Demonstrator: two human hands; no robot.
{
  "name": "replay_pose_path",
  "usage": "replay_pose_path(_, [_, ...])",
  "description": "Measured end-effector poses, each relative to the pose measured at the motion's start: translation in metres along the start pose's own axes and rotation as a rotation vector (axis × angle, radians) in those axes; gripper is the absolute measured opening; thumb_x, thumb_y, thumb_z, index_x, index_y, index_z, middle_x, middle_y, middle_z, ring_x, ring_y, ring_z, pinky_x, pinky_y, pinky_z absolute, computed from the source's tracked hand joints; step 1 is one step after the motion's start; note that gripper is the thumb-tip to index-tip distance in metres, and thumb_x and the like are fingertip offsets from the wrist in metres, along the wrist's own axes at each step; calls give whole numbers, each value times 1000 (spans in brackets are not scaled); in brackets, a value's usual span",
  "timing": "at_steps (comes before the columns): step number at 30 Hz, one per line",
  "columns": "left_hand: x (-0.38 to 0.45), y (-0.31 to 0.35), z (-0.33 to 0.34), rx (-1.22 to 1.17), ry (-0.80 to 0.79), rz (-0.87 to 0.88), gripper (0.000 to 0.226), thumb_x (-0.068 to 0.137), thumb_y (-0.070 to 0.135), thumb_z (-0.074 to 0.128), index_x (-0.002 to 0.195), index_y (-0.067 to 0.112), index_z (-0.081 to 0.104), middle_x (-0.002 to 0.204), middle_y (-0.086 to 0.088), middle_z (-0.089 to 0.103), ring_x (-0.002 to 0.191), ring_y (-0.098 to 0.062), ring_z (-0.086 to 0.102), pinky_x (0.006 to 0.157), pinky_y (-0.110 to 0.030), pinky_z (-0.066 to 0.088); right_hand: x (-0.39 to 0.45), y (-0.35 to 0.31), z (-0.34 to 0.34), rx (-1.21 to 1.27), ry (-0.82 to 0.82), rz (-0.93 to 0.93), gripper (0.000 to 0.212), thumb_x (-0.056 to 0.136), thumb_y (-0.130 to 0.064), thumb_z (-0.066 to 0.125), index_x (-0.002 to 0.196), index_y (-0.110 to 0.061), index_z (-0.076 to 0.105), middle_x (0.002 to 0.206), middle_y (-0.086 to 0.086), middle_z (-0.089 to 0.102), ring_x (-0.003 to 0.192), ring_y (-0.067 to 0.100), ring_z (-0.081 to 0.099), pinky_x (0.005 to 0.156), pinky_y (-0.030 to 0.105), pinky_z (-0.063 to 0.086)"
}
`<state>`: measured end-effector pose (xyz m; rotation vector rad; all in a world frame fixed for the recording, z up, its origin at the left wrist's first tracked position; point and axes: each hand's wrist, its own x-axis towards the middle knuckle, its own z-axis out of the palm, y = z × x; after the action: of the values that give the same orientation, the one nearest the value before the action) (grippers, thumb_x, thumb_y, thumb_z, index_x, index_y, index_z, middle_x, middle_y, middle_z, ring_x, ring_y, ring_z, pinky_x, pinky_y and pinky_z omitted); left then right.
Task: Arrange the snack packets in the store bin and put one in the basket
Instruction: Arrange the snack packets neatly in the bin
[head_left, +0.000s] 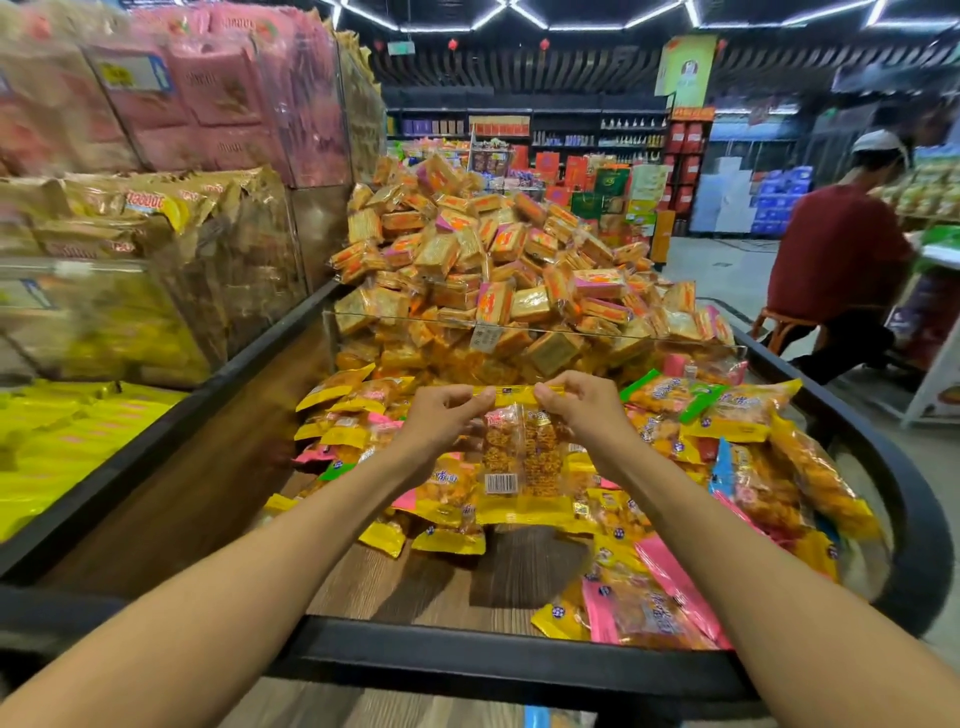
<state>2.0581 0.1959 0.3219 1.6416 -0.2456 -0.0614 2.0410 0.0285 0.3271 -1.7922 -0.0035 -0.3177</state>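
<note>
Above the middle of the store bin (519, 660), one snack packet (522, 452) is pinched at its top seam by both hands, left (441, 415) and right (584, 408), seemingly hanging long-axis down, equally near both; no basket is seen.

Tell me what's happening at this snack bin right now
A person stands at a store bin of snack packets. Both hands hold one yellow packet up by its top edge, the left hand pinching the left end and the right hand the right end. Below it lie loose yellow, pink and green packets. Behind a clear divider is a heap of square orange packs. No basket is in view.
</note>
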Motion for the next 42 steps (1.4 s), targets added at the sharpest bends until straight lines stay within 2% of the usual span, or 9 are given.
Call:
replay_pose_path(6, [4, 6, -14, -44, 116, 10, 19, 92, 18, 60, 77, 8, 66, 59, 5, 64, 46, -4, 58, 45, -18, 49, -6, -6, -8, 123, -417, 249, 36, 89, -18, 65, 122, -10, 51, 84, -2, 51, 64, 5, 47, 53, 16, 43])
replay_pose_path(11, [13, 4, -27, -25, 195, 14, 20, 91, 23, 62, 87, 4, 64, 86, -9, 55, 60, -13, 51, 48, -17, 50, -13, -3, -2, -64, -601, 312, 83, 83, 7, 65, 150, 0, 16, 146, 33, 21, 135, 38, 35, 105, 43, 38])
replay_pose_path(14, [13, 5, -27, -50, 162, -12, 25, 90, 30, 61, 91, 5, 63, 90, -9, 55, 66, -14, 52, 52, -17, 52, -7, 2, -5, -81, -592, 270, 54, 81, 14, 64, 131, 11, 42, 112, 40, 53, 95, 32, 61, 79, 30, 55])
replay_pose_path(18, [8, 15, -23, -15, -31, -160, 32, 87, 46, 57, 92, 14, 57, 94, -1, 57, 84, -15, 57, 71, -26, 56, -2, 2, -17, 33, -552, 269, 26, 80, 15, 63, 87, -6, 49, 52, -10, 38, 52, 3, 49, 70, 26, 50])
replay_pose_path(21, [0, 16, -20, 140, -268, -222, 32, 85, 26, 67, 111, 18, 52, 99, 4, 57, 87, -10, 59, 69, -25, 54, 2, 6, -20, 73, -489, 276, 38, 79, 14, 64, 115, 8, 53, 52, -9, 38, 55, 6, 50, 73, 28, 52])
replay_pose_path(25, [0, 9, -22, 198, -331, -170, 43, 78, -9, 69, 78, 25, 43, 77, 9, 43, 61, 2, 56, 57, -14, 52, 1, 4, -19, 76, -478, 289, 38, 77, 13, 67, 111, 2, 53, 59, -3, 51, 65, 11, 58, 83, 35, 52])
replay_pose_path(30, [3, 3, -27, 238, -332, -99, 47, 72, -12, 72, 74, 18, 36, 68, 2, 29, 51, -4, 38, 63, -22, 54, -1, 2, -14, 103, -463, 313, 71, 75, 18, 66, 140, -1, 42, 132, 18, 55, 121, 31, 55, 95, 42, 52])
replay_pose_path(36, [4, 2, -22, 341, -73, 48, 53, 78, 16, 76, 124, 12, 50, 100, -2, 56, 80, -10, 56, 81, -28, 52, -2, -1, -13, 169, -358, 220, 71, 77, 23, 59, 138, -8, 43, 122, 9, 59, 110, 20, 58, 84, 36, 55])
replay_pose_path(42, [0, 11, -8, -97, -150, -69, 46, 94, 47, 46, 114, 9, 61, 102, -6, 70, 91, -18, 66, 82, -29, 52, -9, -4, 6, -197, -287, -185, 76, 73, 9, 73, 137, -23, 50, 115, 1, 58, 91, 10, 61, 80, 28, 56])
